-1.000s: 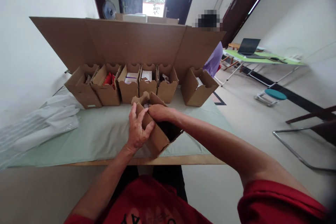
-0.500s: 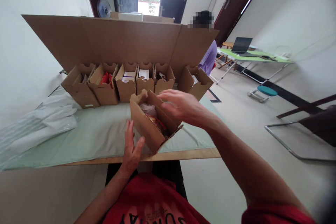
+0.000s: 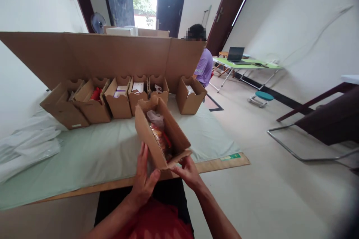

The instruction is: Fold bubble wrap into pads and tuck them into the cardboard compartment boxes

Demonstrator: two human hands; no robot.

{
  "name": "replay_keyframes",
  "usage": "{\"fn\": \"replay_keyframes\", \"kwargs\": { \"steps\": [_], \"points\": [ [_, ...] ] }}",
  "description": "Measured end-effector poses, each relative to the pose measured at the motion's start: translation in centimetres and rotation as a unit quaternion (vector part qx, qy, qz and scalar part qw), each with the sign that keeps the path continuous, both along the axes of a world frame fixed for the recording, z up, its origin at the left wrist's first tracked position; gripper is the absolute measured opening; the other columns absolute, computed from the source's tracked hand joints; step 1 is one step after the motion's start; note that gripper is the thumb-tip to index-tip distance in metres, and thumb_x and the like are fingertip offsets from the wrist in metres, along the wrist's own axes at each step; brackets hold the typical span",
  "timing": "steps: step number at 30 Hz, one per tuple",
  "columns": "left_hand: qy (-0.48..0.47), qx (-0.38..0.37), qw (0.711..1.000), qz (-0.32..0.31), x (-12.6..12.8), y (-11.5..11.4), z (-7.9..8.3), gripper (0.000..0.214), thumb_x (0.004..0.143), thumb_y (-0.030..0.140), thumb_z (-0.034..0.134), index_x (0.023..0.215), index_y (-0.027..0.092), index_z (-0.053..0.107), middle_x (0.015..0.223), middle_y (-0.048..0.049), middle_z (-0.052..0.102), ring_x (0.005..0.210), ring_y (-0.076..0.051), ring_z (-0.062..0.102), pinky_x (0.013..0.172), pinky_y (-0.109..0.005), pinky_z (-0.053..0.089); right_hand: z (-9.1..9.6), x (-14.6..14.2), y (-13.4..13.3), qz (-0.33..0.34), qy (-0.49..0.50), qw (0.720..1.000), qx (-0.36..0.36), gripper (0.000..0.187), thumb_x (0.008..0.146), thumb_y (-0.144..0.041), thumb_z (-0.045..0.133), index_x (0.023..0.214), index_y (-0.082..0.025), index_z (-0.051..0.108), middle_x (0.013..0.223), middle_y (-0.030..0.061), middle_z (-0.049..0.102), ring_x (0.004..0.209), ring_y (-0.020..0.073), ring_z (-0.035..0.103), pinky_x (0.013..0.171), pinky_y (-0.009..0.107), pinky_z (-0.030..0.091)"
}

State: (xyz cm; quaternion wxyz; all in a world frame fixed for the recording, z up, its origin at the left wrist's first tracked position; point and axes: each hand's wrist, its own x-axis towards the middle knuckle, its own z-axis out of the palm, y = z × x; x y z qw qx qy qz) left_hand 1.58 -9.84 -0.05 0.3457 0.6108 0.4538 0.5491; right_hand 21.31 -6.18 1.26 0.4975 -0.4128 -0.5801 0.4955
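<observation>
An open brown cardboard box (image 3: pixel 146 134) is lifted above the near table edge and tilted toward me. Inside it lies a clear bag (image 3: pixel 156 118) over red and orange packets (image 3: pixel 162 140). My left hand (image 3: pixel 143 179) presses flat against the box's left side, fingers pointing up. My right hand (image 3: pixel 188 171) grips the box's near bottom corner with fingers curled under it.
Several open cardboard boxes (image 3: pixel 92 101) holding small items stand in a row before a tall cardboard sheet (image 3: pixel 84 54). One more box (image 3: pixel 190 97) stands apart at the right. White plastic bags (image 3: pixel 25 143) lie at the left on the green mat (image 3: pixel 89 153). A seated person (image 3: pixel 203 65) is behind.
My right hand has left the top of the box and dropped to its near corner. The box has risen off the table and come closer, and my view has shifted left.
</observation>
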Motion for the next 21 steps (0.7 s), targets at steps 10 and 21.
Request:
{"fn": "replay_keyframes", "kwargs": {
  "steps": [10,21],
  "points": [
    [0.051,0.119,0.98,-0.152,7.2,9.3,4.3,0.086,0.094,0.062,0.054,0.164,0.032,0.015,0.174,-0.0105,0.006,0.159,-0.035,0.009,0.127,-0.059,0.016,1.2,7.2,3.1,-0.223,0.007,0.973,0.056,0.044,0.072,-0.046,0.085,0.105,-0.024,0.065,0.104,0.0091,0.077,0.101,0.0297,0.073,0.096,0.053,0.058],
    [0.032,0.102,0.969,-0.223,7.6,17.8,0.3,0.087,0.094,0.066,0.052,0.164,0.031,0.016,0.173,-0.0121,0.007,0.159,-0.036,0.007,0.127,-0.062,0.01,-2.2,7.1,9.5,-0.262,0.018,0.964,0.051,0.062,0.072,-0.047,0.084,0.124,-0.026,0.059,0.122,0.0098,0.069,0.101,0.0242,0.071,0.086,0.041,0.061]
  ]
}}
